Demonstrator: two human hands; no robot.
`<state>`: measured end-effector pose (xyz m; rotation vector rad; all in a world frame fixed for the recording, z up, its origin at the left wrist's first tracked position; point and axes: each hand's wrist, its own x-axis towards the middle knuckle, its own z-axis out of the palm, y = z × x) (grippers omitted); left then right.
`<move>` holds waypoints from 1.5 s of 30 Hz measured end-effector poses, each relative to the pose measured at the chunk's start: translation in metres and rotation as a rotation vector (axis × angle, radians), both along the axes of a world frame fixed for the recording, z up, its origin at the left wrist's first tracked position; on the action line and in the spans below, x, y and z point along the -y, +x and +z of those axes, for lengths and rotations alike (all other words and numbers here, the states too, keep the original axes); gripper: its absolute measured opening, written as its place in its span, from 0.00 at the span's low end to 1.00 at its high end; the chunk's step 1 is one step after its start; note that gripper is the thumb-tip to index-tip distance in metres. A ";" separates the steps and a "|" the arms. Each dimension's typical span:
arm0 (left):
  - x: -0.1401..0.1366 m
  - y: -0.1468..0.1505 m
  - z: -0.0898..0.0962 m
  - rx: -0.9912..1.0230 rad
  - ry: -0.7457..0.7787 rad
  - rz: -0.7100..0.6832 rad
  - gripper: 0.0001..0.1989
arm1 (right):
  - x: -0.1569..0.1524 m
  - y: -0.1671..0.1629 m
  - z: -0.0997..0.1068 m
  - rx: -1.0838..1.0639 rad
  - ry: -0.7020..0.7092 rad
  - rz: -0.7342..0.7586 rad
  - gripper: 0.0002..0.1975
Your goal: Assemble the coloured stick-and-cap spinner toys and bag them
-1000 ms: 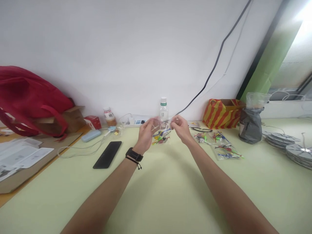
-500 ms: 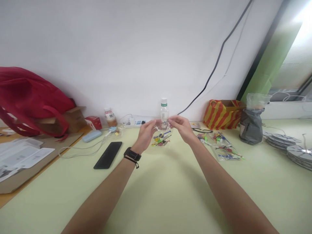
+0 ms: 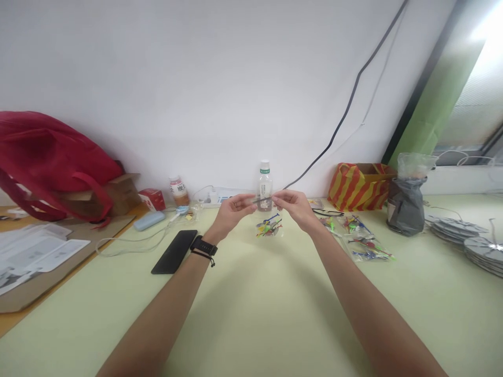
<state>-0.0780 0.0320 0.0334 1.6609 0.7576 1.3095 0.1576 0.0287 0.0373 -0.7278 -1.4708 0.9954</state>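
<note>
A small clear plastic bag [image 3: 269,226] of colourful plastic pieces hangs above the table, below my hands. My right hand [image 3: 294,207] pinches its top edge between thumb and fingertips. My left hand [image 3: 236,213], wearing a black watch and a ring, has its thumb and fingers closed around the left end of that edge. A thin dark strip [image 3: 262,199] runs between the fingertips of both hands; whether it belongs to the bag I cannot tell. Behind the hands stands a clear bottle [image 3: 265,183] with a white cap.
Filled clear bags [image 3: 367,246] lie to the right, near black glasses [image 3: 328,213], a striped bag [image 3: 356,186], a grey bag [image 3: 406,209] and stacked grey discs [image 3: 451,226]. On the left are a black phone [image 3: 175,251], a cable, a labelled bottle [image 3: 178,191] and a red backpack [image 3: 58,162].
My left hand has shifted slightly left and its fingers have straightened. The hanging bag's contents have swung a little to the right, and the dark strip shows more plainly.
</note>
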 end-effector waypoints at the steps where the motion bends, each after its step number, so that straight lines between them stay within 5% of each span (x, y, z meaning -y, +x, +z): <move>1: 0.000 -0.002 0.001 -0.021 0.011 -0.005 0.21 | 0.001 0.001 0.000 0.002 0.001 0.014 0.17; 11: 0.000 -0.013 0.014 0.024 -0.029 -0.013 0.13 | 0.001 0.009 0.003 -0.053 -0.066 0.119 0.11; 20: 0.010 -0.006 0.019 -0.055 0.071 0.047 0.25 | 0.009 0.005 0.009 0.054 0.027 0.063 0.24; 25: 0.004 -0.012 0.018 -0.152 0.129 0.101 0.15 | 0.003 0.006 0.006 0.116 0.059 0.004 0.18; 40: 0.004 -0.014 0.020 -0.049 0.094 0.094 0.11 | 0.004 0.013 0.008 0.061 0.047 0.002 0.10; 45: 0.008 -0.008 0.020 -0.049 0.116 0.102 0.17 | 0.008 0.011 0.011 0.071 0.061 0.044 0.16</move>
